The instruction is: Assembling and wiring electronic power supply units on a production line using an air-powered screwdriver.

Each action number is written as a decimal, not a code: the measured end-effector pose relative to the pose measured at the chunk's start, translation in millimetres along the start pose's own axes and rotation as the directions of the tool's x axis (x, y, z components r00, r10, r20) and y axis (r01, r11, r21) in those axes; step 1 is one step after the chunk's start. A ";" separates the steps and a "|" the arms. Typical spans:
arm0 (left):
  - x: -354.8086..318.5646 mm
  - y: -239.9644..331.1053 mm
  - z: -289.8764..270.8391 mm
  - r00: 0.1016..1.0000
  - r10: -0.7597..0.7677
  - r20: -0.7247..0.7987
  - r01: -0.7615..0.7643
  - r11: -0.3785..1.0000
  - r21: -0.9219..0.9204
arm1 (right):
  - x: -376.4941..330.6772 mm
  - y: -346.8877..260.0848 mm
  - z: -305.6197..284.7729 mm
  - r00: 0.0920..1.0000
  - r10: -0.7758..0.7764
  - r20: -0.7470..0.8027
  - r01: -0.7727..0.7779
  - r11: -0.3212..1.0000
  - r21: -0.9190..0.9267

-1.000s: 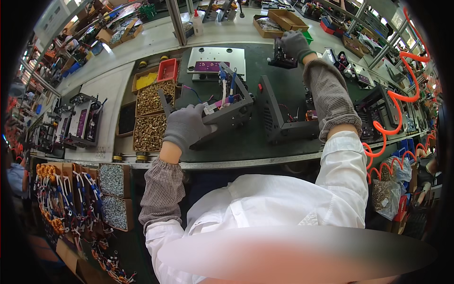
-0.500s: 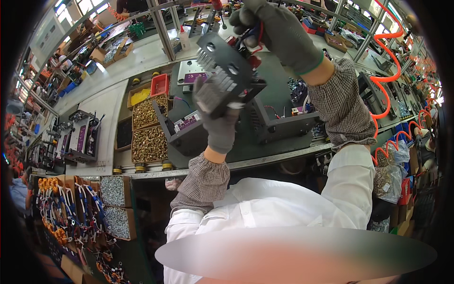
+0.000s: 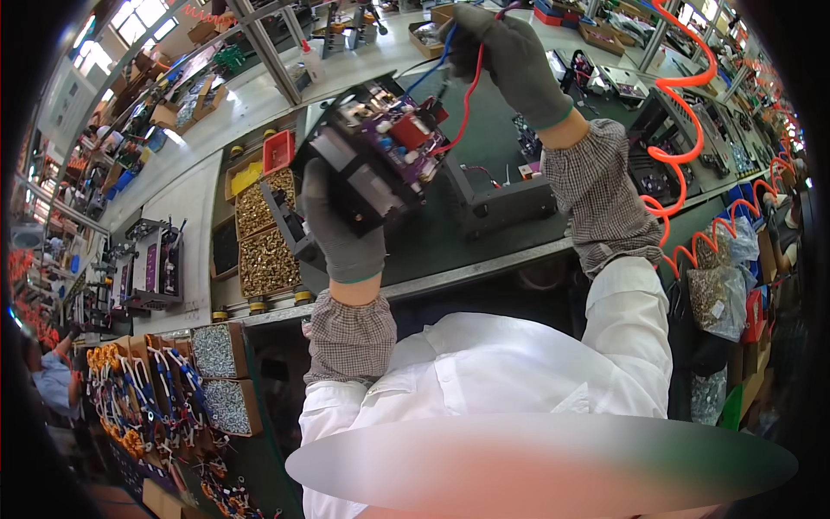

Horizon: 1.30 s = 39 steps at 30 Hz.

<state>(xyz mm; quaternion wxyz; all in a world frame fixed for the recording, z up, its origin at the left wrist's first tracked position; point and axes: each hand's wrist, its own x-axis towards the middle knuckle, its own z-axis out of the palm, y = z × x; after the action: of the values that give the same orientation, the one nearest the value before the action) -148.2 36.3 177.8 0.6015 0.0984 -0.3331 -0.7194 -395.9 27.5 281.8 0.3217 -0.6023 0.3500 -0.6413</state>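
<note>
In the head view, I have the circuit-board unit at upper centre-left, over the bench. Left hand grips its body; right hand is closed on wires. I judge wire-handling underway; next needs gentle slack.

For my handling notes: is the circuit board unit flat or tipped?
Tipped: the circuit board unit slants in the left hand, its component side and dark side both visible.

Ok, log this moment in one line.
left hand: holds module | right hand: holds wires | nearby: grey frame
</note>
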 end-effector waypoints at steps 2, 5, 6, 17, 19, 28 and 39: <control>5.6 -6.8 -3.6 1.000 -0.009 -0.019 0.006 0.992 -0.126 | -10.7 45.2 -7.9 0.995 0.022 -0.099 -0.031 0.996 -0.082; 18.8 -11.8 26.6 0.992 -0.124 -0.005 0.116 0.942 -0.315 | -61.6 85.5 15.2 0.824 -0.466 0.322 0.563 0.613 -0.554; 21.6 -14.2 28.3 0.998 -0.068 0.003 0.067 0.977 -0.203 | -72.7 90.8 23.3 0.980 -0.058 0.189 0.127 0.917 -0.378; 59.3 -63.9 17.2 0.999 -0.044 -0.018 0.046 0.987 0.153 | -62.4 74.8 -81.2 0.987 0.131 -0.095 -0.110 0.974 0.198; 60.6 -73.6 13.7 0.998 -0.059 -0.037 0.066 0.976 0.209 | -52.6 70.9 -61.6 0.985 0.070 -0.160 -0.052 0.992 0.112; 50.5 -70.0 26.0 0.967 -0.246 0.074 0.253 0.962 -0.105 | -13.0 126.8 -81.8 0.998 0.027 0.055 -0.005 0.932 -0.363; 105.2 -65.6 20.7 0.989 0.034 -0.144 -0.019 0.994 0.108 | -23.9 142.3 -104.7 0.754 0.649 0.099 -0.267 0.440 -0.858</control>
<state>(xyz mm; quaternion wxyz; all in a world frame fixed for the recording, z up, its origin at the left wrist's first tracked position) -239.0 -50.7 181.6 0.6278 0.1779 -0.3273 -0.6835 -500.0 -24.1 146.6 0.2465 -0.6783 0.6754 -0.1515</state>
